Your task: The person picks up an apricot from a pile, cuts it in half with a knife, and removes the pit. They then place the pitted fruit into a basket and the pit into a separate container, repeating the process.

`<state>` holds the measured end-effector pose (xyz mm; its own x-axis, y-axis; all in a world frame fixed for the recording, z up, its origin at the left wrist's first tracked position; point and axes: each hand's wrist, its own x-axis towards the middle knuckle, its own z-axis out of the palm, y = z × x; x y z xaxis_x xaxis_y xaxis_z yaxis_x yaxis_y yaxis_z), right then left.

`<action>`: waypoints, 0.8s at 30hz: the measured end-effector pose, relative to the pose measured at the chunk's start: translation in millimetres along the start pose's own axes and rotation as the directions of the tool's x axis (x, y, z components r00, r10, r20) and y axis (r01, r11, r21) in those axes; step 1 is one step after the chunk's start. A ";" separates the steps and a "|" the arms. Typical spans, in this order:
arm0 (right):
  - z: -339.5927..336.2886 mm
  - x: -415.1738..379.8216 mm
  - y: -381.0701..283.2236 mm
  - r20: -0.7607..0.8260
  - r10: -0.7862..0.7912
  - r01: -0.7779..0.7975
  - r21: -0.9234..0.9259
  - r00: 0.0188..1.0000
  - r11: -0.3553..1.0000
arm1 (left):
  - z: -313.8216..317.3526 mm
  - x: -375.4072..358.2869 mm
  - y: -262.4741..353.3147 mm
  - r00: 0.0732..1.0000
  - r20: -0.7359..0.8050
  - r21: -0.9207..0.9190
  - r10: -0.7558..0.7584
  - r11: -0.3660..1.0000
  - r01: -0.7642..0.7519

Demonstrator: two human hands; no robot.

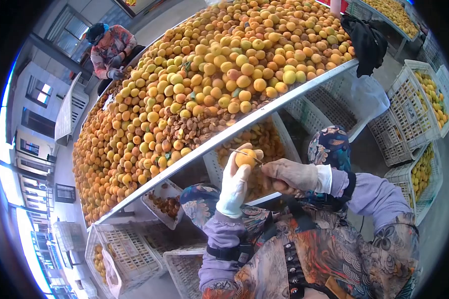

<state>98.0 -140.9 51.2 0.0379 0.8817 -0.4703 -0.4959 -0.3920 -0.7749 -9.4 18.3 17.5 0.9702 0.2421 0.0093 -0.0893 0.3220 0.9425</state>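
Observation:
My left hand (234,182), in a white glove, grips a yellow apricot (245,159) between thumb and fingers. My right hand (293,174), gloved too, is closed around a small knife, most of which its fingers hide. The thin blade lies against the apricot. Beneath both hands is a white crate (212,168) of cut apricot pieces (268,144). Beyond it, a sloping table with a pale metal edge (204,146) bears a great heap of whole apricots (194,74). Brown apricot pits (197,127) are piled near that edge.
Across the heap, a co-worker (112,47) in a patterned top bends over the table. Crates of apricots (419,102) are stacked at the right; another crate (127,251) stands lower left. A tray of brown bits (163,202) sits under the table edge. Black cloth (366,45) hangs at the corner.

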 end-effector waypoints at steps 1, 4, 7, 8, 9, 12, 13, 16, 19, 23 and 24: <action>-0.9 7.8 10.2 0.011 -0.080 0.080 0.008 0.997 0.997 | 4.5 -0.1 -7.8 0.999 -0.041 -0.166 0.021 0.986 -0.027; 11.2 25.7 42.8 -0.096 -0.257 0.263 0.055 0.962 0.963 | 20.0 -0.9 -23.6 0.995 -0.097 -0.549 -0.031 0.836 -0.027; 6.2 20.1 46.4 -0.067 -0.128 0.136 0.143 0.990 0.980 | 10.6 -8.5 -27.2 0.988 -0.048 -0.574 -0.145 0.813 0.091; 2.5 16.9 42.5 -0.003 -0.071 0.071 0.146 0.997 0.987 | 2.3 -8.8 -28.5 0.987 -0.047 -0.569 -0.151 0.817 0.097; 1.2 11.0 33.7 -0.013 -0.010 0.012 0.121 1.000 0.993 | -6.9 -6.9 -31.4 0.993 -0.059 -0.387 -0.107 0.919 0.076; 1.2 3.4 11.0 -0.053 0.106 -0.100 0.106 0.993 0.989 | -2.3 -0.7 -22.9 0.998 -0.061 -0.160 -0.036 0.987 0.025; 4.3 0.0 5.3 -0.068 0.088 -0.082 0.084 0.994 0.993 | 2.4 0.9 -19.9 0.996 -0.089 -0.189 -0.014 0.982 -0.003; 7.8 11.2 24.4 -0.063 -0.110 0.117 0.104 0.992 0.988 | 13.1 -0.9 -26.0 0.994 -0.075 -0.419 -0.083 0.907 0.044; 16.4 18.5 40.8 -0.157 -0.126 0.151 0.160 0.979 0.975 | 18.7 0.3 -33.4 0.989 -0.027 -0.574 -0.146 0.812 0.104; 10.6 16.0 36.9 -0.137 -0.053 0.077 0.172 0.989 0.982 | -1.9 1.0 -46.0 0.994 -0.065 -0.369 -0.091 0.927 0.061; 8.4 14.2 31.9 -0.140 -0.057 0.081 0.174 0.989 0.981 | 1.4 2.9 -38.3 0.994 -0.060 -0.367 -0.092 0.928 0.064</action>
<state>75.5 -138.7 23.4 0.1871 0.8572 -0.4797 -0.6344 -0.2674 -0.7253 -2.8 5.4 -18.0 0.9589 0.2663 -0.0977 -0.1039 0.6503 0.7525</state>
